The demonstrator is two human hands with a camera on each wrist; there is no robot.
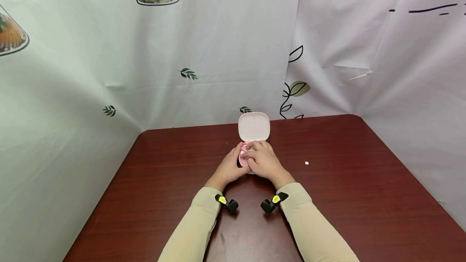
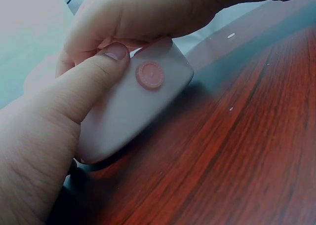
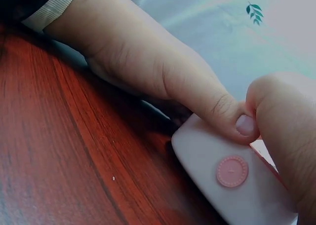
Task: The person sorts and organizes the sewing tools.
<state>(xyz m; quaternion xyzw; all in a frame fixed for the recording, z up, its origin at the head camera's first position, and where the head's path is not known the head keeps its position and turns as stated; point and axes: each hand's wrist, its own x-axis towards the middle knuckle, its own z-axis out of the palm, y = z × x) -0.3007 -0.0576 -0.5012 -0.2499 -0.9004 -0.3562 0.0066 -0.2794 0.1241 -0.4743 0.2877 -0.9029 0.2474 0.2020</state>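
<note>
A small white case (image 2: 121,124) stands on the table with its white lid (image 1: 254,127) raised at the back. Its front carries a round pink button (image 3: 232,171), and the inside shows a pink insert (image 1: 242,161). My left hand (image 1: 229,168) grips the case from the left, its thumb pressed along the upper front edge. Over the open case lies my right hand (image 1: 265,160), fingers bent down into the pink inside. Whether those fingertips pinch anything is hidden. A small white tablet-like piece (image 1: 307,163) lies to the right of the case.
The dark red wooden table (image 1: 174,165) carries the case near its back edge. White cloth (image 1: 218,43) printed with leaves and plants hangs behind it and along both sides. Tiny pale specks dot the wood near the case in the wrist views.
</note>
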